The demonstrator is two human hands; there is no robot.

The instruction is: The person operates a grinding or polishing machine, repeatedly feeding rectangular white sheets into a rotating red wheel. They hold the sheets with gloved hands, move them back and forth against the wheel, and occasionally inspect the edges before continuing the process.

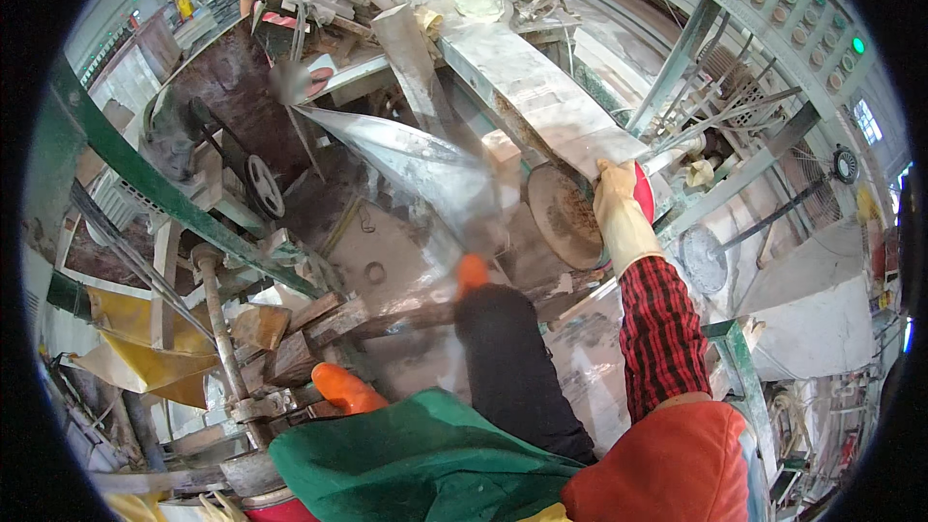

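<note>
My right hand (619, 208), in a cream rubber glove below a red plaid sleeve, grips the top edge of a round, rust-brown disc (565, 217) with a red rim, mounted on a dusty white machine arm (541, 101). My left hand (471, 273) wears an orange glove and a black sleeve. It is blurred, down below the disc, beside a shiny translucent sheet (416, 159) that hangs from the machine. Whether that hand holds anything is unclear. A green apron (425, 464) fills the lower middle.
A control panel (793, 0) with green and red buttons curves across the top right. A green steel beam (145, 174) slants down the left, near a small handwheel (263, 186). Wooden blocks (290, 338), a yellow sheet (145, 348) and an orange object (343, 389) lie lower left.
</note>
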